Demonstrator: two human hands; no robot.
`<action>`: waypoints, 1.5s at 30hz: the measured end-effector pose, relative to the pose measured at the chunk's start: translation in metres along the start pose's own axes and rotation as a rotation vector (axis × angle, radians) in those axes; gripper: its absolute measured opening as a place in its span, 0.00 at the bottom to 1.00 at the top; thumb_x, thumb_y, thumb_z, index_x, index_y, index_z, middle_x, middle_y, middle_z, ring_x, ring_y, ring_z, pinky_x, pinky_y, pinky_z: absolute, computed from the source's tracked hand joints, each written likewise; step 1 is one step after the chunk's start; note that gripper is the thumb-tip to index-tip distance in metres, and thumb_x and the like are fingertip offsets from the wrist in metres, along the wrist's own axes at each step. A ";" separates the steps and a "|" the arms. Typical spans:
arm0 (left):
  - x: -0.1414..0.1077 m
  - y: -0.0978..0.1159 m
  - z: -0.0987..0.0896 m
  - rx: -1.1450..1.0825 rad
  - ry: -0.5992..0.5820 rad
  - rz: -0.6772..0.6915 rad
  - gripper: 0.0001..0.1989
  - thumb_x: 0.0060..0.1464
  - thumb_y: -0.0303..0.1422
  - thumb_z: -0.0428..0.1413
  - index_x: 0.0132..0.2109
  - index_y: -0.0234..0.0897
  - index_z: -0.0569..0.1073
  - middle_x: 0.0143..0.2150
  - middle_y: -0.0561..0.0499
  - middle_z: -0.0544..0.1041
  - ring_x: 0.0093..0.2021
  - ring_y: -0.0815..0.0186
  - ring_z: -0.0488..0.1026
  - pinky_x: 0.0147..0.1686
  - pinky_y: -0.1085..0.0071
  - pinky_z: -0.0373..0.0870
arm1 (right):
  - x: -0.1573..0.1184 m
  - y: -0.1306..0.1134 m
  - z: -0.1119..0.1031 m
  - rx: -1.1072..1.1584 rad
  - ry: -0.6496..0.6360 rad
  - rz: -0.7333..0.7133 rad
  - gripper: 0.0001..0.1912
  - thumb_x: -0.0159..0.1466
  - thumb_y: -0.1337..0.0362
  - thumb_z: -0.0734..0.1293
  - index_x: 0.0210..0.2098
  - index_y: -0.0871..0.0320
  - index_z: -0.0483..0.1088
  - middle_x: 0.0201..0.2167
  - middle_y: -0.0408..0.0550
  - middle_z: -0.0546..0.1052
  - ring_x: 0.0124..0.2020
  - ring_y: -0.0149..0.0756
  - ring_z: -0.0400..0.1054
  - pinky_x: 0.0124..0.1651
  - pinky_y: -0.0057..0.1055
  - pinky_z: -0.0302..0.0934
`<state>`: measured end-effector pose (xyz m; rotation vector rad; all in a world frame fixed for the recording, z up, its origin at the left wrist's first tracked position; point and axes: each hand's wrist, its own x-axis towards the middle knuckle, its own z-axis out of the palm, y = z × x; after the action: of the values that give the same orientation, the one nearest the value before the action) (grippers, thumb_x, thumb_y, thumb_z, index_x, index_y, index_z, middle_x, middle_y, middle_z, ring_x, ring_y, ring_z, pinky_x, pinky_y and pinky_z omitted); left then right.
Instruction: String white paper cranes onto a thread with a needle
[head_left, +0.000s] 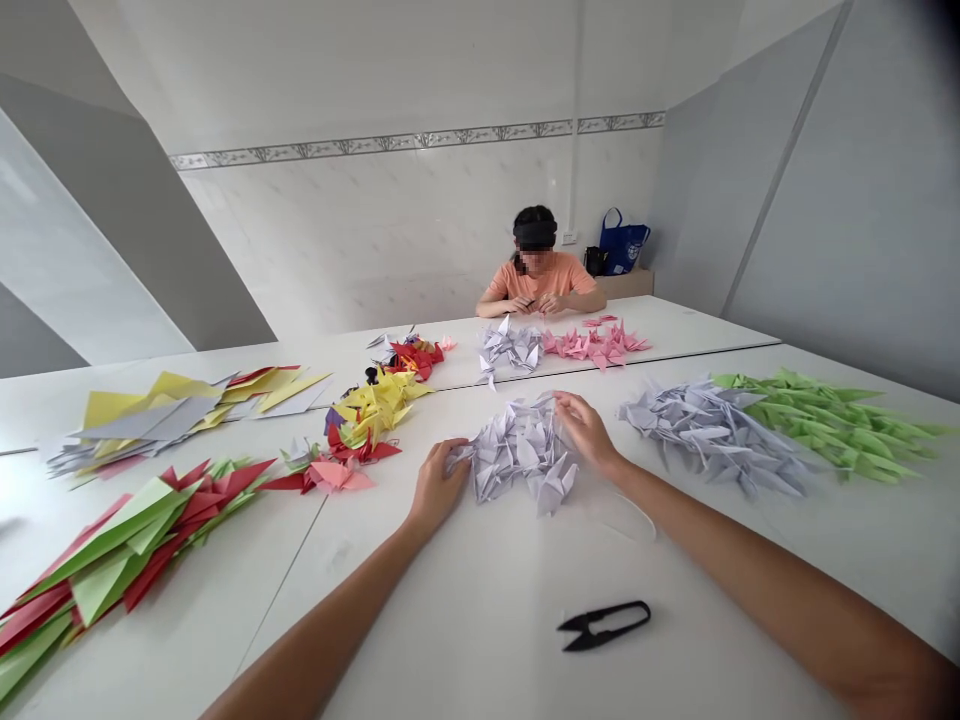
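Note:
A pile of white folded paper cranes lies on the table between my two hands. At its left edge my left hand is closed with curled fingers on a white paper crane. My right hand is at the upper right edge, its fingertips pinched at a white paper crane; the exact hold is partly hidden. A thin white thread curves over the table below my right wrist. Black thread snips lie near me, their blades pointing left.
White cranes and green cranes lie at right. Red and green folded paper, flat sheets and yellow cranes are at left. Across the table, a person sits behind white and pink cranes.

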<state>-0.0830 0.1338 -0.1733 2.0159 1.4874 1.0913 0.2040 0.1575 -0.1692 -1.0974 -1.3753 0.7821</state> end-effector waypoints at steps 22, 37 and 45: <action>-0.022 0.023 -0.003 -0.191 0.234 -0.013 0.16 0.67 0.40 0.52 0.35 0.36 0.76 0.28 0.54 0.70 0.31 0.68 0.68 0.35 0.70 0.67 | -0.084 -0.006 -0.011 -0.200 0.068 -0.281 0.13 0.72 0.54 0.61 0.36 0.55 0.67 0.28 0.43 0.71 0.27 0.33 0.64 0.28 0.29 0.56; -0.043 0.045 0.018 -0.304 0.073 0.047 0.13 0.62 0.35 0.56 0.51 0.45 0.81 0.37 0.52 0.78 0.35 0.68 0.75 0.41 0.71 0.69 | -0.104 -0.019 0.003 -0.204 -0.277 -0.405 0.08 0.73 0.65 0.59 0.36 0.53 0.64 0.26 0.40 0.70 0.25 0.29 0.65 0.28 0.25 0.59; -0.040 0.046 0.021 -0.314 0.093 -0.051 0.18 0.63 0.38 0.57 0.58 0.43 0.71 0.36 0.54 0.79 0.39 0.66 0.77 0.47 0.68 0.70 | -0.101 -0.015 0.004 -0.204 -0.350 -0.451 0.05 0.72 0.65 0.60 0.39 0.54 0.66 0.30 0.43 0.73 0.29 0.31 0.66 0.33 0.27 0.60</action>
<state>-0.0435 0.0829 -0.1673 1.7244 1.3084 1.3210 0.1885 0.0593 -0.1922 -0.7741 -1.9477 0.5216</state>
